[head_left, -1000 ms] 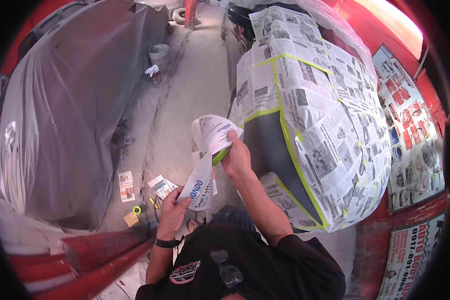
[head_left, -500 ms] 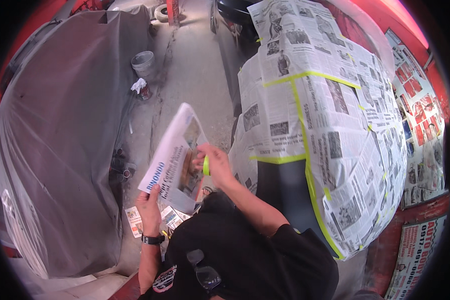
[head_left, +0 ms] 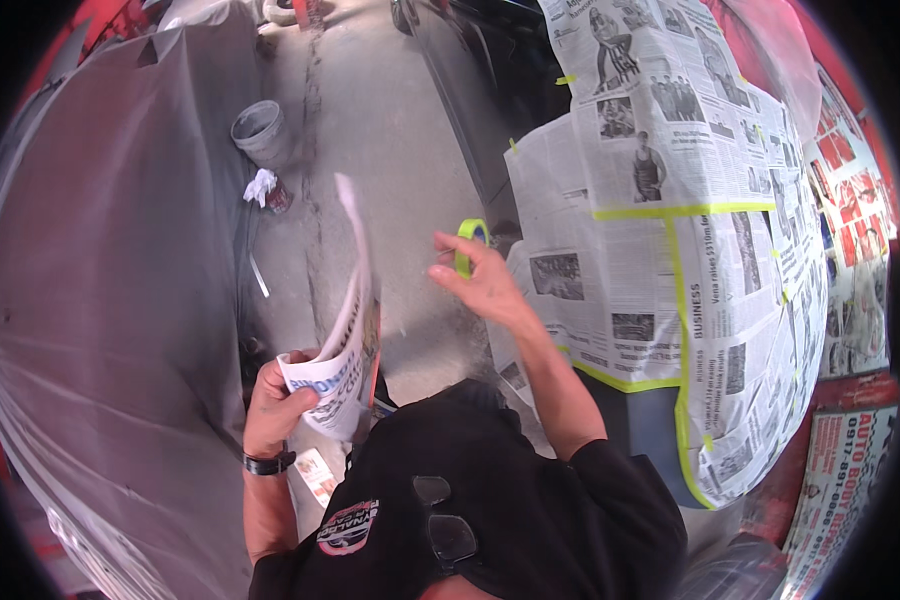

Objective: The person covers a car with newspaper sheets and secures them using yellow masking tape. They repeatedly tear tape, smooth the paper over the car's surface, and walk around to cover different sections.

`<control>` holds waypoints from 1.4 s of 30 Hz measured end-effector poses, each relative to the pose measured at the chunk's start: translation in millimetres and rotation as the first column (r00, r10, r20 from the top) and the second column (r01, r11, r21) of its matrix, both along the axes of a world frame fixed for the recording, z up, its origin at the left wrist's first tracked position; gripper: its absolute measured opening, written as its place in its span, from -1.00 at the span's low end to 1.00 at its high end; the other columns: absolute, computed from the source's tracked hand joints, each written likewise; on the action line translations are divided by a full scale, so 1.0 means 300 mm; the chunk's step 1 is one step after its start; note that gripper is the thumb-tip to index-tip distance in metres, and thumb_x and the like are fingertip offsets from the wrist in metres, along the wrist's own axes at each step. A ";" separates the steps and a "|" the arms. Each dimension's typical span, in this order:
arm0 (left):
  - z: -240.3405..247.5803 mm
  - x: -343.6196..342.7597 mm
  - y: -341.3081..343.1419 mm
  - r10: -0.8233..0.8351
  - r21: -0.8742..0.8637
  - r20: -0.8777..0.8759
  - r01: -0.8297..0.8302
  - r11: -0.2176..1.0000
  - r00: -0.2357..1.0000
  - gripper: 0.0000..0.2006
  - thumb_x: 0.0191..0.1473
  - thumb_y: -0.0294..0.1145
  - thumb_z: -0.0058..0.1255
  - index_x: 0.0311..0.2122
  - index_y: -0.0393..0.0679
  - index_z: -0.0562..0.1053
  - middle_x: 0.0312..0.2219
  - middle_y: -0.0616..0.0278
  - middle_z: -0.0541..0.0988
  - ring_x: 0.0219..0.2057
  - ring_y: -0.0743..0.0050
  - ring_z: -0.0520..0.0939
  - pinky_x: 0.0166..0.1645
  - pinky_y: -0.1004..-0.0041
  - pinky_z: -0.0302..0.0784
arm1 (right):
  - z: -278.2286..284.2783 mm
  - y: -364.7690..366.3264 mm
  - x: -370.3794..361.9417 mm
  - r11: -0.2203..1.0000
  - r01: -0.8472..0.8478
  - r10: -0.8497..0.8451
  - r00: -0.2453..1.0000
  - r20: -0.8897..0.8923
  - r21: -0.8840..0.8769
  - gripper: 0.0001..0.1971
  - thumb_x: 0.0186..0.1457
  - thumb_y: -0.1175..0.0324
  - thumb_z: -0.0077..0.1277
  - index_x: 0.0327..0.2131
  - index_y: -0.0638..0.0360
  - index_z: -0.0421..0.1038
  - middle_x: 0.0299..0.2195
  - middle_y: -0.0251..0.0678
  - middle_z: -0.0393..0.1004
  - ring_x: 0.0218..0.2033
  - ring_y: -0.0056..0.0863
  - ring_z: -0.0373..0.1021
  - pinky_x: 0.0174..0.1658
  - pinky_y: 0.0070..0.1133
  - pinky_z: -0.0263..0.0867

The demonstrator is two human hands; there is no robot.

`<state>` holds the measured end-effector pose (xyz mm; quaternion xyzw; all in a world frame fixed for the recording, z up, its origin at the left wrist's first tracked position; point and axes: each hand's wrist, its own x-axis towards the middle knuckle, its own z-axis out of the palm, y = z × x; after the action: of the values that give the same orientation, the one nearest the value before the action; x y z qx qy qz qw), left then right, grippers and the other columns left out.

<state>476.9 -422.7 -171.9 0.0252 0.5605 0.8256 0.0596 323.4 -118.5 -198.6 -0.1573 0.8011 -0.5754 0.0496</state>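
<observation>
My left hand [head_left: 275, 412] grips a folded newspaper sheet [head_left: 338, 385] near its lower corner, with the thumb on the front and the fingers behind. The sheet stands on edge, curling upward and away from me. To its right, my right hand [head_left: 495, 290] carries a roll of yellow-green masking tape [head_left: 462, 262] hooked round its fingers. Thumb and forefinger of that hand are apart, and it does not touch the sheet. Further right, newspaper sheets [head_left: 635, 290] cover a car, joined by strips of yellow-green tape [head_left: 630, 385]. A dark panel [head_left: 642, 425] shows below them.
A grey cover [head_left: 120, 260] drapes a large shape on the left. Beside it on the concrete floor [head_left: 370, 130] stand a grey bucket [head_left: 260, 135] and a can with crumpled white paper [head_left: 270, 192]. A printed paper [head_left: 317, 475] lies by my left wrist. Posters [head_left: 855, 230] hang at far right.
My right hand has moved right, away from the newspaper, taking the tape roll along. The sheet in my left hand has turned edge-on and lower. The view has shifted.
</observation>
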 end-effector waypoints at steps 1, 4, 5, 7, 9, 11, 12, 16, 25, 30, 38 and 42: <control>-0.024 -0.036 -0.096 -0.059 0.075 0.032 0.057 0.996 0.998 -0.57 -0.02 -0.40 0.28 -0.01 -0.21 0.47 -0.15 0.24 0.59 -0.15 0.51 0.59 -0.02 0.47 0.45 | 0.017 -0.011 -0.041 1.000 -0.021 0.021 1.000 -0.018 0.003 -0.39 0.06 0.11 0.19 0.12 0.25 0.32 -0.07 -0.16 0.46 -0.04 -0.41 0.39 0.00 -0.50 0.28; -0.025 -0.197 -0.347 -0.140 0.174 0.011 0.136 0.975 0.990 -0.56 -0.02 -0.40 0.28 0.00 -0.22 0.45 -0.16 0.21 0.61 -0.17 0.44 0.62 -0.04 0.44 0.50 | 0.039 -0.101 -0.168 0.993 -0.095 0.094 0.995 -0.016 -0.067 -0.32 0.06 0.10 0.17 0.19 0.22 0.23 0.01 -0.15 0.41 0.04 -0.40 0.34 0.06 -0.48 0.25; -0.009 -0.266 -0.405 -0.164 0.207 -0.010 0.162 0.965 0.986 -0.56 -0.02 -0.39 0.28 -0.01 -0.22 0.45 -0.16 0.20 0.61 -0.17 0.44 0.63 -0.05 0.43 0.51 | 0.060 -0.128 -0.205 0.988 -0.120 0.119 0.993 -0.013 -0.101 -0.30 0.06 0.10 0.17 0.21 0.22 0.21 0.03 -0.14 0.39 0.06 -0.40 0.32 0.08 -0.47 0.23; 0.033 -0.408 -0.508 -0.195 0.251 -0.013 0.192 0.949 0.981 -0.55 -0.03 -0.35 0.29 -0.02 -0.22 0.45 -0.16 0.18 0.62 -0.20 0.41 0.65 -0.09 0.40 0.56 | 0.114 -0.204 -0.253 0.977 -0.123 0.118 0.992 -0.041 -0.171 -0.36 0.09 0.14 0.15 0.18 0.22 0.25 -0.01 -0.21 0.42 -0.01 -0.49 0.34 0.02 -0.51 0.26; 0.036 -0.514 -0.632 -0.170 0.270 -0.013 0.167 0.948 0.985 -0.55 -0.03 -0.33 0.29 -0.03 -0.22 0.46 -0.17 0.18 0.62 -0.22 0.40 0.66 -0.10 0.40 0.58 | 0.160 -0.283 -0.282 0.966 -0.121 0.123 0.992 -0.005 -0.229 -0.47 0.12 0.20 0.13 0.12 0.23 0.32 -0.09 -0.29 0.45 -0.11 -0.58 0.34 -0.07 -0.56 0.27; 0.054 -0.650 -0.728 -0.267 0.291 -0.012 0.259 0.921 0.964 -0.54 -0.01 -0.32 0.28 -0.01 -0.21 0.44 -0.20 0.18 0.63 -0.26 0.38 0.68 -0.14 0.40 0.62 | 0.223 -0.345 -0.302 0.959 -0.098 0.124 0.989 0.082 -0.267 -0.60 0.15 0.26 0.10 0.01 0.25 0.42 -0.20 -0.38 0.48 -0.23 -0.68 0.34 -0.19 -0.63 0.28; 0.059 -0.707 -0.760 -0.267 0.272 0.013 0.253 0.928 0.964 -0.54 -0.01 -0.31 0.28 0.00 -0.21 0.43 -0.20 0.18 0.63 -0.26 0.38 0.68 -0.15 0.39 0.62 | 0.225 -0.366 -0.311 0.939 -0.090 0.135 0.984 0.115 -0.331 -0.68 0.16 0.29 0.09 -0.05 0.25 0.46 -0.26 -0.42 0.48 -0.28 -0.72 0.32 -0.24 -0.65 0.26; 0.011 -0.924 -0.875 -0.294 0.181 0.066 0.279 0.943 0.953 -0.55 0.06 -0.30 0.20 0.01 -0.27 0.40 -0.19 0.17 0.62 -0.22 0.39 0.67 -0.09 0.41 0.60 | 0.239 -0.458 -0.328 0.903 -0.009 0.104 0.974 0.199 -0.430 -0.82 0.19 0.33 0.07 -0.26 0.24 0.54 -0.44 -0.53 0.47 -0.42 -0.78 0.30 -0.35 -0.70 0.22; -0.015 -1.187 -0.744 0.301 -0.301 -0.376 -0.423 0.855 0.876 -0.88 0.19 -0.46 0.04 -0.18 -0.19 0.43 -0.34 0.33 0.54 -0.31 0.65 0.52 -0.13 0.60 0.43 | 0.212 -0.566 -0.428 0.875 0.320 -0.235 0.937 0.260 -0.363 -0.85 0.13 0.38 0.13 -0.33 0.29 0.54 -0.43 -0.46 0.54 -0.41 -0.77 0.36 -0.35 -0.70 0.26; -0.024 -1.000 -0.283 -0.075 -0.286 -0.251 0.000 0.958 0.965 -0.85 0.12 -0.54 0.08 -0.18 -0.17 0.46 -0.39 0.42 0.52 -0.39 0.75 0.51 -0.26 0.66 0.43 | 0.200 -0.667 -0.480 0.861 0.358 -0.271 0.924 0.271 -0.360 -0.79 0.20 0.33 0.05 -0.33 0.31 0.55 -0.46 -0.47 0.53 -0.46 -0.77 0.36 -0.40 -0.72 0.26; 0.008 -1.166 -0.139 -0.142 -0.387 -0.252 0.034 0.922 0.957 -0.82 0.20 -0.55 -0.04 -0.09 -0.29 0.47 -0.40 0.38 0.51 -0.42 0.80 0.40 -0.34 0.72 0.30 | 0.155 -0.599 -0.583 0.818 0.275 -0.205 0.960 0.190 -0.506 -0.62 0.33 0.25 -0.19 0.04 0.34 0.38 -0.16 -0.23 0.49 -0.10 -0.48 0.44 -0.01 -0.47 0.43; 0.019 -1.307 -0.109 -0.047 -0.441 -0.429 -0.164 0.883 0.902 -0.88 0.14 -0.54 0.03 -0.22 -0.33 0.52 -0.45 0.31 0.55 -0.45 0.67 0.46 -0.37 0.59 0.37 | 0.127 -0.582 -0.647 0.873 0.351 -0.345 0.935 0.079 -0.339 -0.67 0.28 0.30 -0.09 0.02 0.29 0.42 -0.22 -0.25 0.51 -0.18 -0.57 0.43 -0.13 -0.59 0.37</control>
<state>84.6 -455.4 -166.3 0.1730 0.7420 0.6419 -0.0861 129.3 -293.3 -160.6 -0.0125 0.7013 -0.7085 -0.0772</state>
